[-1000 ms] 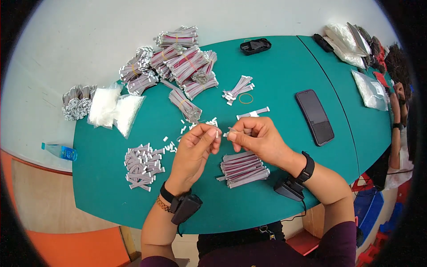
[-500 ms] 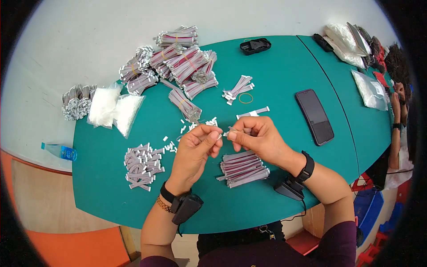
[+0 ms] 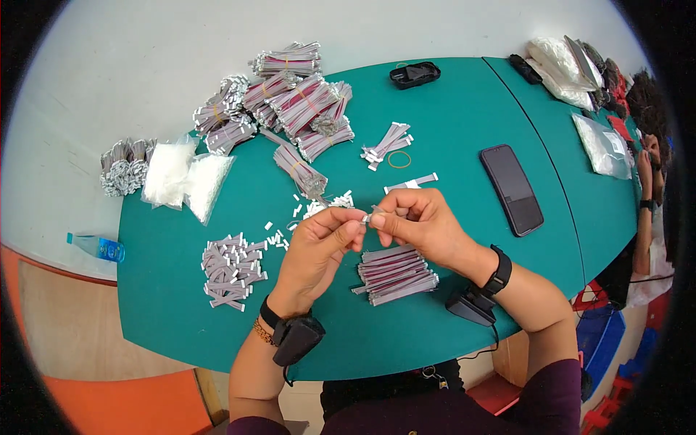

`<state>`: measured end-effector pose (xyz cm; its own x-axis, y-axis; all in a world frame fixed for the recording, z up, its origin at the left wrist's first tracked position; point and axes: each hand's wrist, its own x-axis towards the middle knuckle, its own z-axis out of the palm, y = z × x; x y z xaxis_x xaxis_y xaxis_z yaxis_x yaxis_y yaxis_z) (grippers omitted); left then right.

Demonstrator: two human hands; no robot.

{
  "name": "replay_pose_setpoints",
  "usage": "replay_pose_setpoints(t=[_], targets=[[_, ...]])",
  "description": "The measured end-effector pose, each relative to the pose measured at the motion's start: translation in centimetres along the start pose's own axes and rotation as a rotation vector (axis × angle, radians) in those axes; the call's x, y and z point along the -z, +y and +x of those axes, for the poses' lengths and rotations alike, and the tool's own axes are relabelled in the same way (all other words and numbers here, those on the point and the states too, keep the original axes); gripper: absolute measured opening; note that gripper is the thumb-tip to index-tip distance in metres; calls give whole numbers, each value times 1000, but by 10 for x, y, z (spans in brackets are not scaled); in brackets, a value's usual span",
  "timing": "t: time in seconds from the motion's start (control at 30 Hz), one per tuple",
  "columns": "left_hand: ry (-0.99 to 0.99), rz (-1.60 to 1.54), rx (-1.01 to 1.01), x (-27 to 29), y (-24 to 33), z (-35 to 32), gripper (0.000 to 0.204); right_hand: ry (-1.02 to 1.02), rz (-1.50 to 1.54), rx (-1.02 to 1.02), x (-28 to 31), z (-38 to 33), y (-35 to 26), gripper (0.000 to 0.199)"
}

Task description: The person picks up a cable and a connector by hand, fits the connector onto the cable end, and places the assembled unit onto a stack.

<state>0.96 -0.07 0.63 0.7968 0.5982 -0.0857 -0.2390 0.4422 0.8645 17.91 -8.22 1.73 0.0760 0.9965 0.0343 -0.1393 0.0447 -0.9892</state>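
Thumb and forefinger of my left hand (image 3: 317, 248) pinch a small white connector housing (image 3: 365, 218). Opposite it, my right hand (image 3: 428, 228) grips a short grey ribbon cable (image 3: 376, 209), mostly hidden by the fingers. The cable's end and the housing meet between my fingertips; whether they are joined cannot be made out. Below my right hand lies a stack of grey ribbon cables (image 3: 397, 275) with purplish stripes. Loose white housings (image 3: 275, 238) are scattered behind my left hand, which partly covers them. A pile of cables with white ends (image 3: 233, 268) sits left of my left forearm.
Banded cable bundles (image 3: 301, 109) are heaped at the far left, near clear bags of white parts (image 3: 168, 172). A few cables (image 3: 388, 145) lie by a rubber band (image 3: 399, 159). A phone (image 3: 512, 190) is to the right. Another person's hands (image 3: 645, 165) show at the far right.
My hands have drawn slightly closer, bringing the white housing up against the cable's end. Both grips stay closed.
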Motion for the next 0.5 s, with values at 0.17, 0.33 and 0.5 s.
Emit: replay_pose_setpoints(t=[0.17, 0.33, 0.5], targets=[[115, 30, -23, -4, 3, 1, 19, -1, -10, 8, 1, 1, 2, 16], [88, 86, -33, -3, 7, 1, 19, -35, -37, -11, 1, 0, 0, 16], [94, 97, -64, -5, 5, 2, 18, -38, -40, 15, -1, 0, 3, 16]])
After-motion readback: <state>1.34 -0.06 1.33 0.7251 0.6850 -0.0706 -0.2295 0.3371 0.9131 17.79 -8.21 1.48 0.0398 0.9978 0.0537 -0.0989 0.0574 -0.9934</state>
